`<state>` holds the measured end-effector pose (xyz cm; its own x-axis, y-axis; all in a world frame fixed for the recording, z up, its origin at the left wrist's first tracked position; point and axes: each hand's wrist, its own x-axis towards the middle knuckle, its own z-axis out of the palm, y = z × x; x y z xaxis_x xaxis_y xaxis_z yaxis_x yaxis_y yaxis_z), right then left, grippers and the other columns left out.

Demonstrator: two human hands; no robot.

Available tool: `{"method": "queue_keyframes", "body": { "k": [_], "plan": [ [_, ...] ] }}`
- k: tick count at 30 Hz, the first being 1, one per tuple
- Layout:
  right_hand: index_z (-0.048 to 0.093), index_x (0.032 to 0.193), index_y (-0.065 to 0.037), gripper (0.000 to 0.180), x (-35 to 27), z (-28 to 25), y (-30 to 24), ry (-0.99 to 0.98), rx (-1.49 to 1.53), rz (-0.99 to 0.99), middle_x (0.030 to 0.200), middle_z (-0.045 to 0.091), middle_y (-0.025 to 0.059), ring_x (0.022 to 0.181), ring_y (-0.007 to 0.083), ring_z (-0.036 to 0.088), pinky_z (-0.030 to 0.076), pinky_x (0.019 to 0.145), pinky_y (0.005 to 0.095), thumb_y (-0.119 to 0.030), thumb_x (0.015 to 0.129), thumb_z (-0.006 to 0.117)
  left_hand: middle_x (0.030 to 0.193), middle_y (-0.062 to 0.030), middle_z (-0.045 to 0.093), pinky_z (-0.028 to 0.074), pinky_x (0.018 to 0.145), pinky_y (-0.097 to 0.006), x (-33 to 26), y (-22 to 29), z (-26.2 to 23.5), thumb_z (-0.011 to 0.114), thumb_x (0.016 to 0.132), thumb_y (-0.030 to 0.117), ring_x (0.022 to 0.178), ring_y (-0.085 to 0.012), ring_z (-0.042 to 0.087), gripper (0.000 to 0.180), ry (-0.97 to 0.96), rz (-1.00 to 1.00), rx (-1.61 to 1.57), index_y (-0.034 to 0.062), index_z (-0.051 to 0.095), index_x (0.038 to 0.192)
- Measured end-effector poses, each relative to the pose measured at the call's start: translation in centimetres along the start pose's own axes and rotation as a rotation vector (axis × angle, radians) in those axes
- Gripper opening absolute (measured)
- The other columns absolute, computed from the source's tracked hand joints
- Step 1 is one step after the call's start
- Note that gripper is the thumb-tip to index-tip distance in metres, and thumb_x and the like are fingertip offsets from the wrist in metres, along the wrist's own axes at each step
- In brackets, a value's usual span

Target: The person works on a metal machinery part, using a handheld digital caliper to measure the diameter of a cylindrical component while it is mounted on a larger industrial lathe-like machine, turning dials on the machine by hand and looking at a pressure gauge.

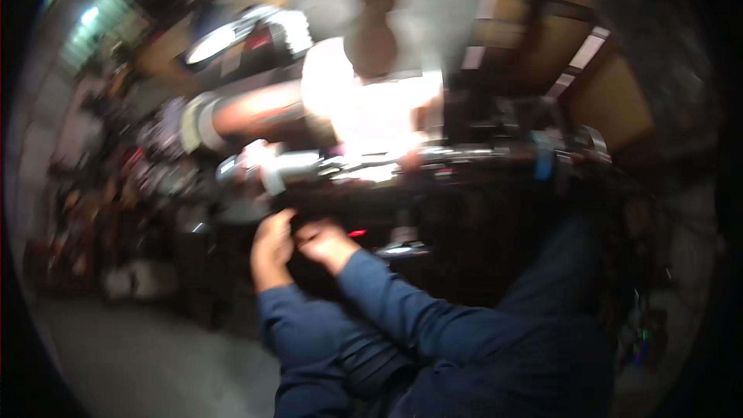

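My left hand (272, 241) and my right hand (326, 243) are close together, low in front of a dark machine that looks like a lathe. The fingers of both hands look curled inward, though motion blurs them. Anything between them is too dark and smeared to make out. Just above the hands, a shiny metal cylinder (290, 164) sits at the left of a long horizontal row of metal parts (464, 155). A blue band (544, 156) circles the row's right part.
A glaring bright patch (371, 108) lies behind the metal row. Beside it, a person's bare forearm (259, 108) reaches in from the left. A lit lamp (213, 45) stands farther back. Blurred clutter (116, 178) fills the left side, above grey floor (155, 356).
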<state>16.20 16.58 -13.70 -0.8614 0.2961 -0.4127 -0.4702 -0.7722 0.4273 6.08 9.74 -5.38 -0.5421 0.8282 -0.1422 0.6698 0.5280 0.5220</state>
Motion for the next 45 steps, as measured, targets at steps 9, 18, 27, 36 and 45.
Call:
{"method": "queue_keyframes", "body": {
  "k": [9,18,27,36,45],
  "plan": [
    [0.062,0.093,-0.001,0.018,-24.3,11.3,-5.1,-0.689,-1.882,-0.168,0.074,0.063,0.0091,0.067,0.0223,0.063,0.049,0.061,0.0346,-0.017,0.087,0.060,0.104,-0.0192,0.068,0.049,0.087,-0.035,3.6,-2.9,-3.3,0.058,0.094,0.021,0.094,-0.0278,0.065,0.033,0.939,-0.135,-0.527,-0.0073,0.064,0.109],
    [0.060,0.113,-0.004,0.031,-41.3,31.1,-20.9,-0.556,-2.536,-0.303,0.086,0.063,0.0075,0.078,0.0169,0.061,0.048,0.072,0.0328,-0.024,0.089,0.066,0.115,-0.0159,0.064,0.050,0.089,-0.035,4.7,8.1,-9.5,0.057,0.090,0.004,0.101,-0.0253,0.062,0.027,0.827,0.376,-0.338,-0.0057,0.061,0.115],
    [0.050,0.135,-0.006,0.046,-35.3,26.0,-48.5,-0.008,-1.455,-1.218,0.093,0.057,-0.0015,0.087,0.0075,0.053,0.041,0.078,0.0183,-0.035,0.099,0.051,0.084,-0.0068,0.069,0.053,0.067,-0.026,5.8,12.5,-9.1,0.073,0.081,0.012,0.074,-0.0090,0.063,0.050,0.506,0.199,-0.399,-0.0019,0.057,0.126],
    [0.046,0.138,-0.005,0.055,-24.1,22.3,-49.3,-0.052,-2.214,-0.266,0.123,0.059,0.0091,0.105,0.0170,0.058,0.046,0.089,0.0290,-0.037,0.095,0.058,0.070,-0.0079,0.064,0.050,0.066,-0.027,4.4,11.6,-9.2,0.067,0.085,0.013,0.061,-0.0106,0.054,0.050,0.527,0.168,-0.182,-0.0051,0.052,0.130],
    [0.053,0.131,-0.003,0.049,-23.0,21.3,-48.2,0.073,-2.166,-0.228,0.114,0.064,0.0100,0.100,0.0194,0.061,0.048,0.088,0.0312,-0.031,0.093,0.061,0.095,-0.0189,0.065,0.052,0.080,-0.033,5.6,10.9,-9.7,0.065,0.084,0.016,0.086,-0.0247,0.062,0.036,0.488,0.251,-0.166,-0.0030,0.061,0.114]
  ]
}}
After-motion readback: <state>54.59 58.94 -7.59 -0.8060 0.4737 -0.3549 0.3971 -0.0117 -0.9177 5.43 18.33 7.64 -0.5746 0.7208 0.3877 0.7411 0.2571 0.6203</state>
